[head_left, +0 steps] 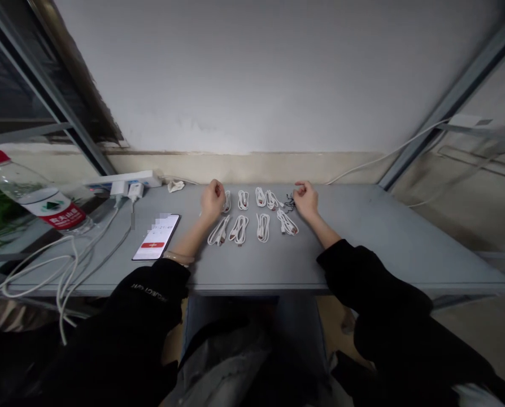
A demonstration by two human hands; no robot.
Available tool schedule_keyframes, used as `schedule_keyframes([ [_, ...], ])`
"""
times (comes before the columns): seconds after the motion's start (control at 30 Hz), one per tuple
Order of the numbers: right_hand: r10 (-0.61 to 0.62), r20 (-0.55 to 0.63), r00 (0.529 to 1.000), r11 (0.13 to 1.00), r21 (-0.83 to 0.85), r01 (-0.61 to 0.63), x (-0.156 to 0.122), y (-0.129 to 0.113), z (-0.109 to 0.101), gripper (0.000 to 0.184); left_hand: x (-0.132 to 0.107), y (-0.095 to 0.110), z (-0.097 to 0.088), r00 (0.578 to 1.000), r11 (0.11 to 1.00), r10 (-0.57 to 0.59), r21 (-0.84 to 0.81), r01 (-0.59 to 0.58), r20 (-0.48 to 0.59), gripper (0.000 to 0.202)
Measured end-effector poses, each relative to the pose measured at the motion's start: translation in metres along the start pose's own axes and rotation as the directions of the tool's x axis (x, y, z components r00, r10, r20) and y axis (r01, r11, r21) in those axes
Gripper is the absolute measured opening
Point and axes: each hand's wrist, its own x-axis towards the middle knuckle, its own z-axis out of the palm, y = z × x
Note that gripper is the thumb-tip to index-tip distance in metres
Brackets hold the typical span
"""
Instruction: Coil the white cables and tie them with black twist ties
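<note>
1. Black sleeves lie nearest the camera, on the near side of the fingers, ending short of the wrists so both hands are bare above the tabletop.
2. Left hand: its fingers curl inward in a loose fist; whether they hold anything, I cannot tell.
3. Right hand: its fingers are bent and partly parted, the forefinger pointing inward, with nothing visible between them.
4. Just beside the right fingers, on their inner side, is a small tangle of thin black ties, apparently heaped within easy reach; contact is unclear.
5. Between both hands' fingers and slightly nearer the body, eight white cable bundles lie in two rows of four. The left hand partly hides one. Each is folded into loops, probably against tangling, and most lie apart, likely so each can be picked up alone.
6. Left of the left fingers and nearer the body, a phone lies screen up, presumably for reading at a glance.
7. Beyond the phone, farther left of those fingers, a power strip carries plugs, seemingly pushed back to free space.
8. Farthest left of the fingers stands a bottle, probably set aside from the cables.
</note>
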Motion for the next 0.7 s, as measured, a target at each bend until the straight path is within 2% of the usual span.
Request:
schedule_keyframes([
  [0.23,0.025,0.095,0.995,0.999,-0.047,-0.021,-0.002,-0.005,0.002,0.016,-0.002,-0.006,0.000,0.997,0.999,-0.014,0.037,0.011,0.081,0.016],
  [0.43,-0.075,0.013,0.997,0.989,-0.128,0.076,-0.001,-0.009,-0.005,0.022,-0.002,-0.002,-0.003,0.993,0.994,0.058,0.087,-0.067,0.106,0.019],
  [0.7,0.018,0.000,1.000,0.998,-0.060,-0.018,0.013,0.000,-0.010,0.028,-0.010,0.016,-0.013,0.995,0.975,0.048,0.213,-0.065,0.082,0.018],
])
